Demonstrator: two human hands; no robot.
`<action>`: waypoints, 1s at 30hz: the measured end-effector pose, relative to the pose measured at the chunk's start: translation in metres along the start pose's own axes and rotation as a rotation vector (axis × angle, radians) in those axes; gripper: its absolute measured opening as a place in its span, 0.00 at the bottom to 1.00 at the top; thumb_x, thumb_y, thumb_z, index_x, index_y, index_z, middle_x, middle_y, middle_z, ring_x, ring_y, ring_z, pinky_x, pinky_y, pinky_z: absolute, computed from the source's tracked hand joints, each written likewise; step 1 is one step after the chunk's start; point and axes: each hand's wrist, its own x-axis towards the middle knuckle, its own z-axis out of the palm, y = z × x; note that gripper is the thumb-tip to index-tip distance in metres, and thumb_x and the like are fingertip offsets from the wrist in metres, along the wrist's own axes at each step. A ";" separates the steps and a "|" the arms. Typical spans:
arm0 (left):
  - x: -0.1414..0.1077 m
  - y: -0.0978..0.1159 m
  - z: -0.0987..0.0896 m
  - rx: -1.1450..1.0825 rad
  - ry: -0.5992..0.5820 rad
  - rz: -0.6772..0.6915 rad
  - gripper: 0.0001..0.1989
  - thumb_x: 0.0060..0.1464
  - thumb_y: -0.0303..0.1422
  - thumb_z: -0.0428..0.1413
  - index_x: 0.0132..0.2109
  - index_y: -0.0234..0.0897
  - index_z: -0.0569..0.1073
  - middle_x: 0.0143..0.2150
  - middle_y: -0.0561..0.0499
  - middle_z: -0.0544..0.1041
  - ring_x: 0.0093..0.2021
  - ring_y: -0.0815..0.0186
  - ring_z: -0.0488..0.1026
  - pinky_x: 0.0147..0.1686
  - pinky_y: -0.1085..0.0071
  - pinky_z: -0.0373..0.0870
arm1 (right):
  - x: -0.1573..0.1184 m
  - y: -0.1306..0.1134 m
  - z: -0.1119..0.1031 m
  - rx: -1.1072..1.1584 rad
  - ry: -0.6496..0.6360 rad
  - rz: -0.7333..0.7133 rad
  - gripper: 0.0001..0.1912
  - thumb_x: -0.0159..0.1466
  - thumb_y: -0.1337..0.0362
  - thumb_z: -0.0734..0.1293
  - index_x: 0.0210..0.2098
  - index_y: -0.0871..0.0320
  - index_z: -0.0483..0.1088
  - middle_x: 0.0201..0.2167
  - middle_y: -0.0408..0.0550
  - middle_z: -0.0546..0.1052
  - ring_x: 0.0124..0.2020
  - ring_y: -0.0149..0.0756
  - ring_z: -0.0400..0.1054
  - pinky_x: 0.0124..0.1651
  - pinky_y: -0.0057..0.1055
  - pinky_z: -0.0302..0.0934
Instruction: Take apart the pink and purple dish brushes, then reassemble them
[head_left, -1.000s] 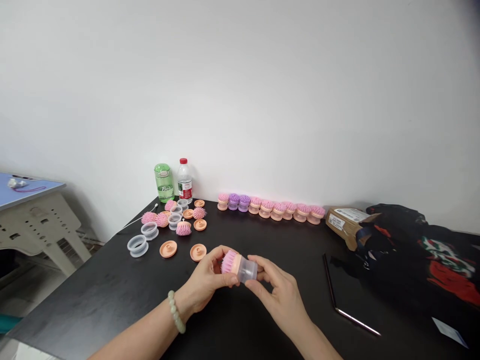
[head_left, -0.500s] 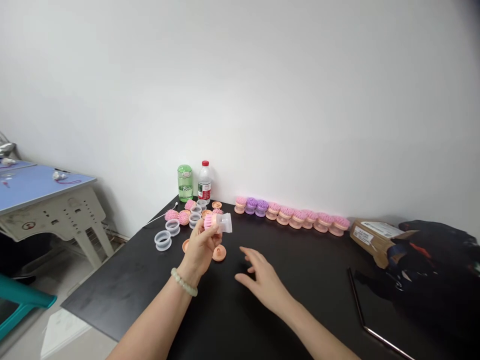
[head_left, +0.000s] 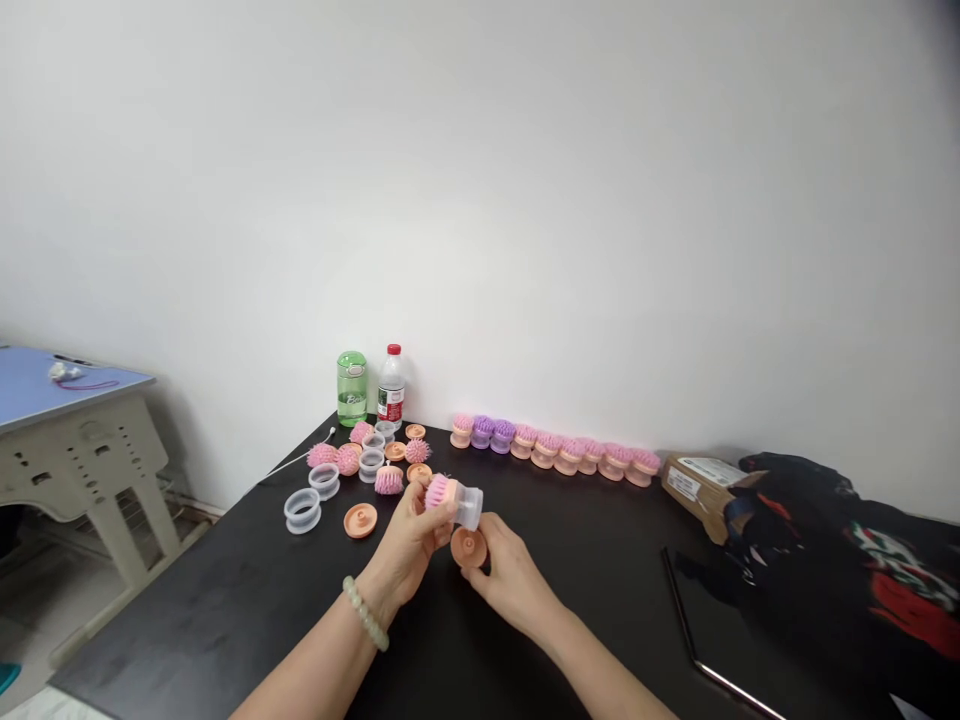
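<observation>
Pinched in my left hand (head_left: 414, 538) is a pink-bristled brush head (head_left: 440, 493) with a clear plastic ring (head_left: 469, 507) fitted on its end, lying sideways. My right hand (head_left: 511, 570) grips an orange round cap (head_left: 469, 548) by its edge, its inner face with a small stud turned toward me. The cap is just below the clear ring; whether they touch I cannot tell. To the left on the black table lie an orange cap (head_left: 361, 520), a pink brush head (head_left: 388, 480) and several clear rings (head_left: 303, 511).
A row of assembled pink and purple brushes (head_left: 570, 455) stands along the wall. Behind the loose parts are a green bottle (head_left: 352, 390) and a red-capped water bottle (head_left: 391, 388). At right are a cardboard box (head_left: 701, 490), a black bag (head_left: 810, 570) and a dark metal rod (head_left: 679, 608).
My right hand has taken hold of an orange cap and come up to my left hand. The brush head with its ring stays in my left hand. The view has shifted right.
</observation>
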 end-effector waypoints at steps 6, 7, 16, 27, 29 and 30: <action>-0.012 -0.021 0.012 0.210 -0.106 -0.088 0.23 0.44 0.37 0.70 0.44 0.36 0.70 0.34 0.56 0.69 0.26 0.75 0.60 0.26 0.75 0.55 | -0.041 0.011 -0.035 0.276 0.122 0.148 0.26 0.53 0.74 0.67 0.51 0.52 0.65 0.44 0.45 0.78 0.40 0.39 0.76 0.45 0.37 0.71; -0.013 -0.022 0.014 0.220 -0.122 -0.097 0.22 0.45 0.38 0.69 0.43 0.36 0.70 0.33 0.56 0.69 0.26 0.75 0.60 0.26 0.75 0.55 | -0.045 0.012 -0.036 0.289 0.157 0.169 0.27 0.53 0.73 0.68 0.52 0.53 0.65 0.44 0.46 0.78 0.41 0.40 0.76 0.46 0.39 0.71; -0.014 -0.020 0.018 0.308 -0.198 -0.132 0.24 0.40 0.40 0.72 0.42 0.37 0.73 0.32 0.55 0.68 0.29 0.72 0.61 0.25 0.76 0.57 | -0.054 0.009 -0.040 0.290 0.295 0.131 0.30 0.52 0.74 0.69 0.54 0.51 0.67 0.49 0.48 0.75 0.47 0.41 0.75 0.52 0.42 0.71; -0.018 -0.021 0.019 0.227 -0.212 -0.195 0.26 0.42 0.41 0.71 0.46 0.35 0.73 0.32 0.54 0.68 0.28 0.73 0.61 0.26 0.76 0.59 | -0.056 -0.002 -0.050 0.181 0.395 0.003 0.19 0.56 0.66 0.73 0.47 0.52 0.72 0.42 0.48 0.78 0.33 0.37 0.73 0.38 0.35 0.73; -0.019 -0.020 0.020 0.209 -0.222 -0.202 0.26 0.42 0.42 0.71 0.45 0.35 0.73 0.31 0.54 0.68 0.27 0.74 0.62 0.25 0.76 0.59 | -0.057 -0.001 -0.050 0.174 0.415 -0.025 0.19 0.58 0.63 0.73 0.49 0.52 0.72 0.43 0.49 0.78 0.33 0.37 0.73 0.37 0.35 0.73; -0.020 -0.020 0.020 0.205 -0.230 -0.202 0.27 0.42 0.43 0.71 0.45 0.34 0.73 0.31 0.54 0.68 0.27 0.74 0.62 0.25 0.76 0.59 | -0.057 -0.001 -0.050 0.173 0.423 -0.037 0.19 0.59 0.62 0.73 0.50 0.51 0.73 0.43 0.49 0.78 0.33 0.37 0.73 0.38 0.36 0.73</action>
